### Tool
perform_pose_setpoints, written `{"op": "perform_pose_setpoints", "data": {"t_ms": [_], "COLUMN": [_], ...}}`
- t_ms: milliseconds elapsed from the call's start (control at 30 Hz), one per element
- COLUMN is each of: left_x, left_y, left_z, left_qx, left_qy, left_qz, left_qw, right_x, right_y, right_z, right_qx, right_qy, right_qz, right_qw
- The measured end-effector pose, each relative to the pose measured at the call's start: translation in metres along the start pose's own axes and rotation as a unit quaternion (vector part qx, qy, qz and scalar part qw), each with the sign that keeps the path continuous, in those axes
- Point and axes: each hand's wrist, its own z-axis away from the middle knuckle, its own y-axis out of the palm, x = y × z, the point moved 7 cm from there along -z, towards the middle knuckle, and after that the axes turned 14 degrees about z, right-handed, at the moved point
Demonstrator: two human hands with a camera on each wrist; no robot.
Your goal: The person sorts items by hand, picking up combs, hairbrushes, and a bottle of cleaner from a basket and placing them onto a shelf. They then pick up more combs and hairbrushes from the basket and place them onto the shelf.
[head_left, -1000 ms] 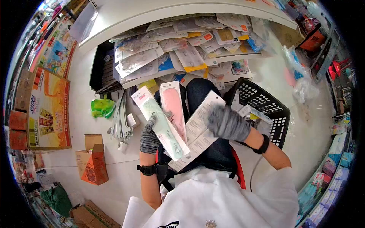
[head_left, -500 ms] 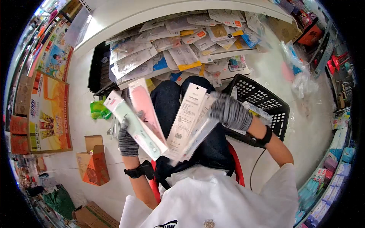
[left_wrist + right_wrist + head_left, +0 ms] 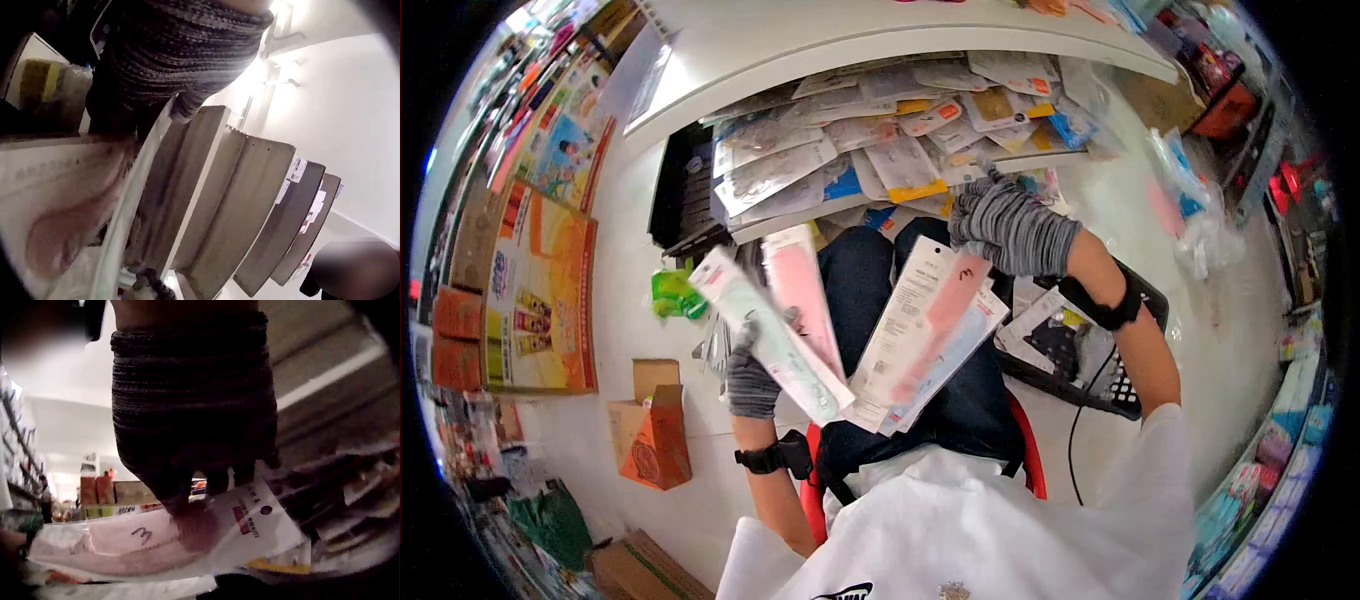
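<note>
Both hands wear grey striped knitted gloves. My left hand grips two long packets, fanned out: a pale green packet in front and a pink packet behind it. In the left wrist view the green packet shows edge-on. My right hand pinches the header end of another pink packet; the right wrist view shows a handwritten 3 on this pink packet. Under it, over the thighs, lie a white printed packet and a pale blue packet.
A low shelf ahead is heaped with carded packets. A black basket stands to the right with packets inside, and another black crate sits left of the shelf. An orange carton and a green bag are on the left floor.
My left hand has moved left with its two packets, away from the others. My right hand has risen toward the shelf, and a pink packet now shows over the white and blue ones.
</note>
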Motion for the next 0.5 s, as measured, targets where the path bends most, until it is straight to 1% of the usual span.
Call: {"op": "perform_pose_setpoints", "data": {"t_ms": [33, 67, 100, 133, 167, 233, 267, 333, 367, 433, 500], "left_x": [0.009, 0.016, 0.024, 0.028, 0.031, 0.040, 0.039, 0.039, 0.038, 0.039, 0.040], "left_y": [0.008, 0.005, 0.003, 0.009, 0.016, 0.030, 0.038, 0.022, 0.012, 0.002, -0.007], "left_z": [-0.001, -0.005, -0.011, -0.012, -0.012, -0.012, -0.008, -0.010, -0.011, -0.010, -0.011], "left_qx": [0.037, 0.029, 0.023, -0.003, 0.004, 0.020, 0.011, -0.042, -0.069, -0.070, -0.083], "left_qy": [-0.016, -0.025, -0.038, -0.030, -0.044, -0.071, -0.045, -0.023, -0.009, -0.010, -0.010], "left_qz": [0.020, 0.034, 0.046, 0.040, 0.035, 0.030, -0.007, -0.037, -0.054, -0.025, -0.006], "left_qw": [0.999, 0.999, 0.998, 0.999, 0.998, 0.997, 0.999, 0.998, 0.996, 0.997, 0.997], "right_x": [0.011, 0.022, 0.026, 0.039, 0.050, 0.063, 0.066, 0.072, 0.075, 0.080, 0.081], "right_y": [-0.011, -0.021, 0.001, -0.005, -0.012, -0.025, -0.023, -0.016, -0.010, 0.005, 0.019], "right_z": [-0.005, -0.011, -0.029, -0.041, -0.050, -0.067, -0.078, -0.102, -0.111, -0.126, -0.130], "right_qx": [-0.004, -0.007, 0.121, 0.094, 0.068, -0.012, -0.007, -0.004, 0.012, 0.043, 0.035], "right_qy": [-0.004, -0.007, 0.004, -0.014, -0.029, -0.048, -0.047, -0.049, -0.056, -0.071, -0.072], "right_qz": [0.043, 0.086, 0.055, 0.091, 0.127, 0.155, 0.146, 0.126, 0.118, 0.101, 0.041], "right_qw": [0.999, 0.996, 0.991, 0.991, 0.989, 0.987, 0.988, 0.991, 0.991, 0.991, 0.996]}}
